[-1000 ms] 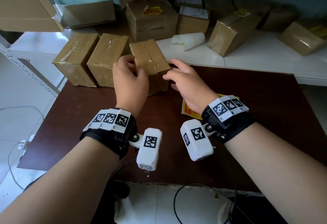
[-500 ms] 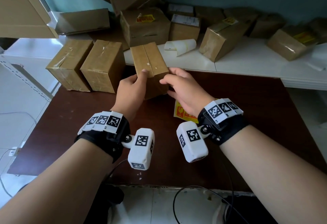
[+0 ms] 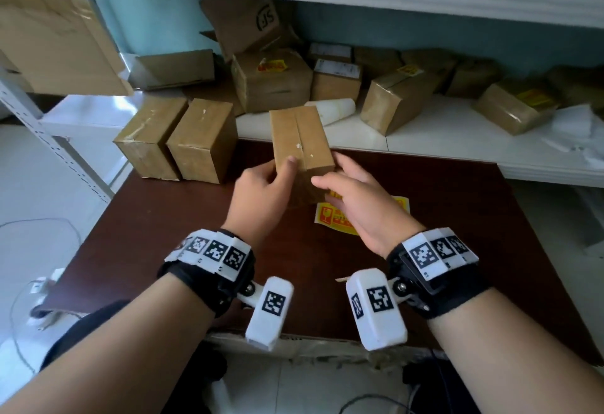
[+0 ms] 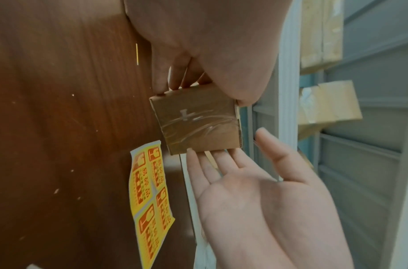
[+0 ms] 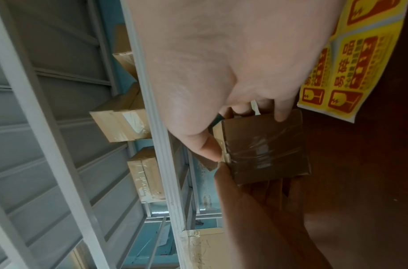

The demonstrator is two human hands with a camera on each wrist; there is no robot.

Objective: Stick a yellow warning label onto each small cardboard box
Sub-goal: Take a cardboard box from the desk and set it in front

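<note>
Held between both hands: small cardboard box (image 3: 302, 145), left hand (image 3: 261, 197) gripping its near left edge, thumb on top, right hand (image 3: 362, 207) at its right side with fingers nearly straight and spread. Shown only from the left wrist: clear tape across the box's end face and the right palm turned open. Just beneath the right hand on the brown table (image 3: 163, 233), a sheet of yellow warning labels (image 4: 150, 191) printed red, characters too blurred to read. Left of the hands, two taped boxes (image 3: 178, 138). Beyond, on a white shelf (image 3: 457, 138), more boxes, one marked "SF" (image 3: 266, 19).
</note>
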